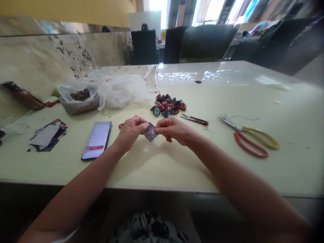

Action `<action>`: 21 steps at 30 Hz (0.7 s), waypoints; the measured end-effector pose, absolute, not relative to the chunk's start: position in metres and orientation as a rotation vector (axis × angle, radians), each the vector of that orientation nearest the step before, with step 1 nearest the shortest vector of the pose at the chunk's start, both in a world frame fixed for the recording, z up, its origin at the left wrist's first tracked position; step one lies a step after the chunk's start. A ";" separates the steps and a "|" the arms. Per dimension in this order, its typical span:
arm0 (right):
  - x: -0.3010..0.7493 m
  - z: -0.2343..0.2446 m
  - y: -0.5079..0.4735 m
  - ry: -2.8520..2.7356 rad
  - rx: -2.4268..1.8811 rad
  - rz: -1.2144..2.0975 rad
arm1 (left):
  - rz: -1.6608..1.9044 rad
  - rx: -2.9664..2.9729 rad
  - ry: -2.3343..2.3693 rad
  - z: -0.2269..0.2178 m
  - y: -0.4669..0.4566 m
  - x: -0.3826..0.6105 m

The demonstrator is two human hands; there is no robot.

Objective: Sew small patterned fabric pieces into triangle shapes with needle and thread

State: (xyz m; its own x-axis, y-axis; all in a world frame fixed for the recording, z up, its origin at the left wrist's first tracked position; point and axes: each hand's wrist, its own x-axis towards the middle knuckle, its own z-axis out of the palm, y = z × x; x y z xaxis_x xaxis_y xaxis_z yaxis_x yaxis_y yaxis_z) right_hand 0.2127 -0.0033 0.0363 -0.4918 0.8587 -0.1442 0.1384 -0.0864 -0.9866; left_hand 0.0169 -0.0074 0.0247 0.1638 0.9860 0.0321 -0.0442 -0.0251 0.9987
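Between my two hands, above the table's front half, is a small purple patterned piece of fabric (151, 132). My left hand (132, 131) pinches its left edge between thumb and fingers. At its right edge the thumb and forefinger of my right hand (172, 130) are pressed together; whether they also hold a needle is too small to see. A thin dark thread loops below the fabric near the right fingertips. Just beyond my hands lies a pile of small stuffed fabric pieces (168, 105) in red, teal and dark prints. Red patterned cloth (121, 126) shows partly behind my left hand.
Thread snips (194, 119) and large scissors (249, 136) with red and yellow handles lie right. A phone (97, 140) and stacked fabric scraps (48, 135) lie left. Behind them stand a bag of dried material (79, 99) and a white plastic bag (124, 89). Chairs (207, 42) line the far side.
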 end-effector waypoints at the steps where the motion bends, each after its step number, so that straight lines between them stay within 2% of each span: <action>1: 0.212 0.036 -0.004 -1.599 -1.093 1.614 | 1.151 1.255 1.033 0.025 -0.008 0.018; 8: 0.206 0.027 -0.003 -1.587 -1.111 1.514 | 1.000 1.236 1.021 0.023 -0.010 0.022; 18: 0.198 0.025 -0.008 -1.524 -1.142 1.462 | 1.159 1.154 1.033 0.020 -0.009 0.022; 21: 0.198 0.024 -0.008 -1.529 -1.168 1.294 | 1.193 1.247 1.052 0.019 -0.008 0.021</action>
State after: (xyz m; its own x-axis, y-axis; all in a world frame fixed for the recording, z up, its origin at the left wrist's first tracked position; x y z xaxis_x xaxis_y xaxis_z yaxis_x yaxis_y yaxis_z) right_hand 0.1985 -0.0076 0.0237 -0.2537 0.9672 0.0114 0.1487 0.0507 -0.9876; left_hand 0.0214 -0.0085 0.0189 0.1111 0.9923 0.0542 -0.0700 -0.0466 0.9965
